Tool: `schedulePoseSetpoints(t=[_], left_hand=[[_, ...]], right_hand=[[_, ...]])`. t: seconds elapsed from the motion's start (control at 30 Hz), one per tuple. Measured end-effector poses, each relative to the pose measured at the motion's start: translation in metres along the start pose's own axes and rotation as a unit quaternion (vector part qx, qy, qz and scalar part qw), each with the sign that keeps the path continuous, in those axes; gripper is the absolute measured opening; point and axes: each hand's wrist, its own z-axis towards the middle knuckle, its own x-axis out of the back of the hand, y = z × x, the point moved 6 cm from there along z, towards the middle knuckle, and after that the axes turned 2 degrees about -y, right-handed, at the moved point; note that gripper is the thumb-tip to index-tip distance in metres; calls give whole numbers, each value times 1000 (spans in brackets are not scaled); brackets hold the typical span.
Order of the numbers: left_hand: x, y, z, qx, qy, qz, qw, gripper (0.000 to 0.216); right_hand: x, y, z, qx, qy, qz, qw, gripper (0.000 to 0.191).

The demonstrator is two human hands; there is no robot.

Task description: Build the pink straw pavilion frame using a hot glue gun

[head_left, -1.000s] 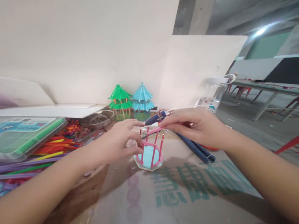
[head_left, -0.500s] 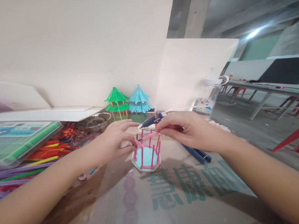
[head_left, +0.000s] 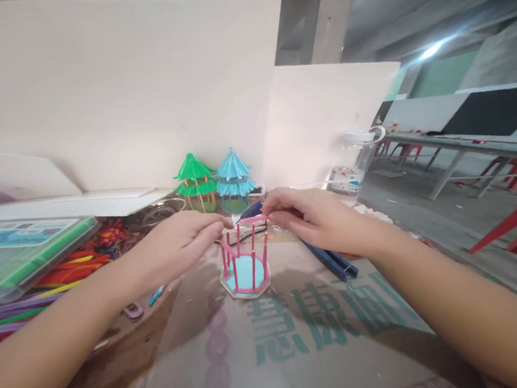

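Observation:
A small model frame (head_left: 246,273) stands on the cardboard, with a light-blue octagonal base and several upright pink posts. Above its far side, my right hand (head_left: 308,213) pinches one end of a short pink strip (head_left: 255,218) between thumb and fingertips. My left hand (head_left: 192,240) is at the frame's upper left, its fingers pressed together close to the strip's left end. What lies between the left fingertips, if anything, is hidden. Behind the strip is a dark blue glue gun (head_left: 251,210), partly covered by my right hand.
Green (head_left: 195,178) and blue (head_left: 233,175) model pavilions stand before white boards (head_left: 139,95). A plastic case (head_left: 26,247) and colourful strips (head_left: 65,270) lie left. Dark blue bars (head_left: 331,260) rest beside my right forearm; a clear jug (head_left: 351,163) stands behind.
My left hand has lifted from the frame's left post toward the top. My right hand still pinches the pink strip, now more level. The view has shifted slightly.

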Motion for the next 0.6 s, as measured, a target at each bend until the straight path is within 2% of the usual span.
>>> schedulePoseSetpoints(t=[0.13, 0.23, 0.3, 0.47, 0.6], left_hand=[[-9, -5, 10, 12, -156, -73, 985, 52], [-11, 1, 17, -7, -258, -67, 964, 58], [-9, 8, 23, -17, -277, -48, 959, 62], [-4, 20, 35, 34, -243, 21, 969, 69], [-11, 33, 37, 25, -288, 29, 957, 65]], right_hand=[[0, 0, 0, -8, -43, -36, 998, 17], [-1, 2, 0, -21, -78, -54, 995, 17], [-2, 2, 0, -25, -90, -50, 994, 18], [-4, 5, 1, -21, -112, -29, 993, 20], [2, 7, 1, -28, -109, -35, 993, 18]])
